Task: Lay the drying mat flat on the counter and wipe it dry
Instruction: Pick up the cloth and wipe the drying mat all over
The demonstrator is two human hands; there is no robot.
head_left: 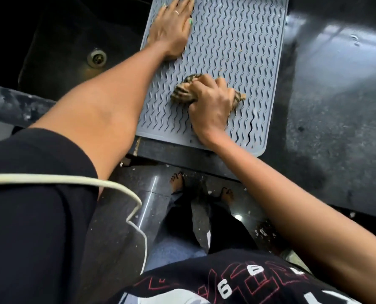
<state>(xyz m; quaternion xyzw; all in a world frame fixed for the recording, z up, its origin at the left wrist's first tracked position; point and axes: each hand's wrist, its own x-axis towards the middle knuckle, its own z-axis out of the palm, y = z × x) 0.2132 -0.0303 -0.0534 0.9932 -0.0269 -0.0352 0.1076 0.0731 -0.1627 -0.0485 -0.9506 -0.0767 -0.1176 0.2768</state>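
Now, step in hand: wiping the mat dry, by my reading; the mat already lies flat.
Mat: the grey ridged mat lies on the dark surface, its left edge along the sink, its near edge close to the surface's front edge.
Left hand: the left hand is spread flat, fingers straight, palm pressing the mat's far left part to steady it.
Right hand: the right hand has its fingers curled round a bunched striped cloth, pushing it against the mat near its middle.
Risk of slipping: the surface looks glossy and perhaps wet; a hard stroke could slide the mat toward the sink or off the front edge if the left palm eases up.
Risk of missed water: the wavy ridges may hold drops in their grooves, and a tightly bunched cloth could skim over them.
Risk of uneven cover: the patch under the left palm cannot be wiped until that hand shifts.
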